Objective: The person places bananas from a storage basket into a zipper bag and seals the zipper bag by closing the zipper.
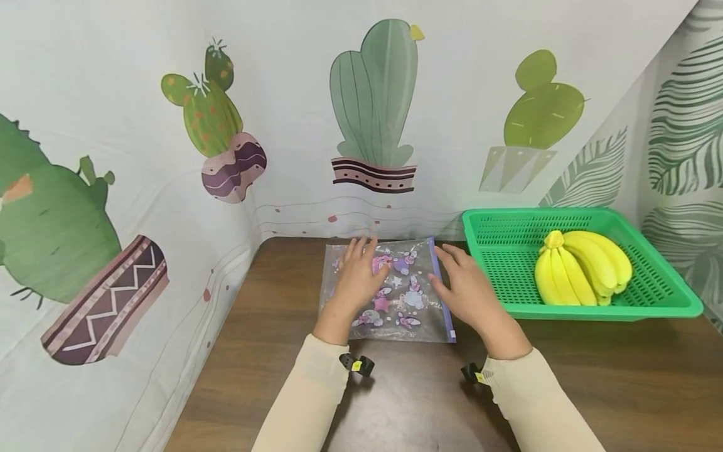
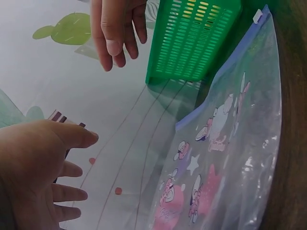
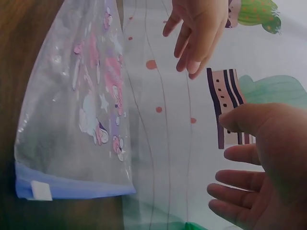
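Two open hands, left hand (image 1: 357, 276) and right hand (image 1: 463, 290), hover flat-fingered over the zip bag (image 1: 395, 295) at frame centre on the table (image 1: 593, 376). Best practice, probably: pinch the blue zipper edge (image 1: 442, 289) beneath the right hand.

You have one clear plastic zip bag (image 1: 395, 295) printed with pink cartoon figures, one green perforated plastic basket (image 1: 649, 307), and one bunch of yellow bananas (image 1: 582, 267) on your counter (image 1: 593, 376).

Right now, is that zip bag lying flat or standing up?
Flat. The zip bag lies spread on the table, looking empty, with both hands above it.
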`<state>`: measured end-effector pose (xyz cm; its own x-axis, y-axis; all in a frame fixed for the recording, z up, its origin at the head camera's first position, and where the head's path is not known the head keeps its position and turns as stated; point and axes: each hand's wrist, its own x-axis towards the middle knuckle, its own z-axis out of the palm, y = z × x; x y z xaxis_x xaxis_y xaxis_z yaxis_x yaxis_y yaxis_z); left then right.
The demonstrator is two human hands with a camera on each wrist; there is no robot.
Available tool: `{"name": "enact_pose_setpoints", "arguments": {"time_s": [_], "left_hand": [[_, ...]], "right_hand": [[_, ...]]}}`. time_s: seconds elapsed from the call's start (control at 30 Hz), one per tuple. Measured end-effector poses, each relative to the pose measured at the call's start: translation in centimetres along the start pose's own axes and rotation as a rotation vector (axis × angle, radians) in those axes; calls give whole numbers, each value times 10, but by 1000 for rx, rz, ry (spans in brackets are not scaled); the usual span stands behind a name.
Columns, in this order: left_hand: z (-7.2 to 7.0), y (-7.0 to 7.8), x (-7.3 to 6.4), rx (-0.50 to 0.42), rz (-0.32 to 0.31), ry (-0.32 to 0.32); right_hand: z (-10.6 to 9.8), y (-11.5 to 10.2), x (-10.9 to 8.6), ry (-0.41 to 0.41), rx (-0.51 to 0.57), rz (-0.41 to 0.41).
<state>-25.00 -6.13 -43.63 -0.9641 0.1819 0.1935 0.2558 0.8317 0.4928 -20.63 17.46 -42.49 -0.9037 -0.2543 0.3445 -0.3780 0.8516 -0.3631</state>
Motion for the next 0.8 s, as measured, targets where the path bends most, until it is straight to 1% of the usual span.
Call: {"name": "enact_pose_setpoints", "arguments": {"time_s": [0.17, 0.43, 0.63, 0.8], "left_hand": [[7, -5, 0, 27, -8, -26], [13, -8, -2, 24, -32, -84], [17, -11, -1, 43, -38, -100], [22, -14, -1, 66, -56, -118]], "right_hand": [[9, 0, -1, -51, 23, 26], [19, 4, -2, -104, 54, 61], [27, 6, -3, -124, 37, 70], [36, 7, -4, -136, 19, 84]]}}
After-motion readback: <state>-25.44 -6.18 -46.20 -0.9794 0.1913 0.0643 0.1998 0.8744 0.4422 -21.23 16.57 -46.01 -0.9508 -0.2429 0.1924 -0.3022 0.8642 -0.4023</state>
